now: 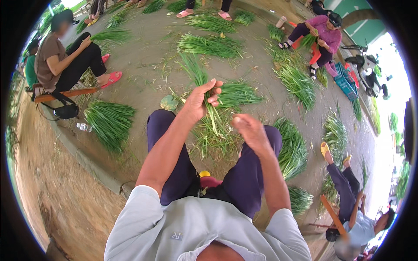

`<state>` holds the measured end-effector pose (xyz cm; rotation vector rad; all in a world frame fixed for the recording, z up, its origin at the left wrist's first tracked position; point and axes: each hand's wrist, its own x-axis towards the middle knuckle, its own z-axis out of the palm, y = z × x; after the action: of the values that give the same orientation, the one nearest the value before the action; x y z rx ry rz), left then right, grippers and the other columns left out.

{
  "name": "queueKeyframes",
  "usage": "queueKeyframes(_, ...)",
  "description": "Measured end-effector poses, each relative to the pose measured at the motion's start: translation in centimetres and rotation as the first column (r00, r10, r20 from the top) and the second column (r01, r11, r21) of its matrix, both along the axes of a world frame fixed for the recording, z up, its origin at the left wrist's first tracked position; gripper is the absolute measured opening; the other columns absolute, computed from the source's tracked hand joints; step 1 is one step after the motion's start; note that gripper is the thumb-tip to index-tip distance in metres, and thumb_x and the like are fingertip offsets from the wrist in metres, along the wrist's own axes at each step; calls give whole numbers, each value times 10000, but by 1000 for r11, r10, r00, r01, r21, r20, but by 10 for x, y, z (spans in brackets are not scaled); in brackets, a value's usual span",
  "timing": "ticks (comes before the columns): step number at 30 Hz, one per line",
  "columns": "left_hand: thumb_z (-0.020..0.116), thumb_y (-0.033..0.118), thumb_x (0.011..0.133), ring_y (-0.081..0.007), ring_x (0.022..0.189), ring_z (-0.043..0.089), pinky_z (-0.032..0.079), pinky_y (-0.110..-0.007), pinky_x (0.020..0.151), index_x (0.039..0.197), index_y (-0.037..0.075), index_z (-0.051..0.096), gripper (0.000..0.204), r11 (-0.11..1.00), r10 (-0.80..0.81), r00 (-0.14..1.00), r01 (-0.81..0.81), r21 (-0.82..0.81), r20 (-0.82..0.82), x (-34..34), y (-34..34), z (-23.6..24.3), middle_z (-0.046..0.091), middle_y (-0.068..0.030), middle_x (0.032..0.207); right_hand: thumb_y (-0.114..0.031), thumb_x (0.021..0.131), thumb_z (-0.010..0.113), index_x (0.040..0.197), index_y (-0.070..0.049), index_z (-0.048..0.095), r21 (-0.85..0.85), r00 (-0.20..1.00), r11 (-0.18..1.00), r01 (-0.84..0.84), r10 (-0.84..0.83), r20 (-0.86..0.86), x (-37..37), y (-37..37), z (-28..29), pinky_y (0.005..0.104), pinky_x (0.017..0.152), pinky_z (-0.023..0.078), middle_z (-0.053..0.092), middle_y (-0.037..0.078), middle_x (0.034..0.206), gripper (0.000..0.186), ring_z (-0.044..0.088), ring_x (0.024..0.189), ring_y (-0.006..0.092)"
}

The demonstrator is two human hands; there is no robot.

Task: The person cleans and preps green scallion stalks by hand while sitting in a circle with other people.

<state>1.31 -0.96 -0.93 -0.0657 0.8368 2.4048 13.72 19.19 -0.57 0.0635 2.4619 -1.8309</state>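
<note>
In the middle of the view, my left hand (pixel 203 96) is closed around a bunch of long green leafy stalks (pixel 194 66), their tops pointing away from me and their pale ends (pixel 214 122) hanging below my fingers. My right hand (pixel 250 132) is just right of those ends, slightly blurred, fingers curled closed; what they hold, if anything, I cannot make out. Under the bunch lie scattered trimmings (pixel 208 141) between my knees. A heap of similar stalks (pixel 239 93) lies beyond my hands, and another (pixel 289 148) beside my right knee.
Seated co-workers (pixel 50 61), (pixel 324 32) handle stalks at the upper left and upper right; another person (pixel 361 222) sits at the lower right. More heaps (pixel 109 124) cover the pavement, near a water bottle (pixel 83 127), a curb (pixel 87 161), a blue crate (pixel 346 82) and a parked scooter (pixel 370 71).
</note>
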Motion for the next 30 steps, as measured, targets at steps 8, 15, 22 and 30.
queueKeyframes(8,687,296,929,-113,590,487,428,-282,560,1065,-4,637,333,987,14,1000,-15,-161,-5,12,0,-16,605,-50,806,-322,971,610,984,-10,636,-218,952,956,-197,240,189,-27,-63,2,283,659,425,631,28,833,313,546,714,107)
queueKeyframes(15,562,560,946,-200,835,654,525,-334,728,1174,-27,600,630,993,-22,1000,20,-114,-21,12,-3,-10,673,-114,992,-294,1003,553,959,-41,597,-413,951,910,-34,157,268,-33,-51,-4,253,527,451,597,23,780,261,554,610,107)
queueKeyframes(22,361,686,960,-242,939,660,510,-421,879,1264,-40,556,811,996,8,1000,-8,-86,-5,10,-12,-8,668,-149,1094,-293,1009,538,984,-27,592,-465,975,885,18,87,203,-53,-27,27,237,515,426,574,10,764,273,519,616,90)
queueKeyframes(30,338,689,962,-253,921,677,532,-423,863,1354,-9,514,820,984,-136,991,135,-113,-3,15,-9,-7,656,-166,1175,-324,996,579,1053,-11,592,-562,986,821,103,-10,166,-54,18,-4,247,537,428,562,-3,766,319,519,644,84)
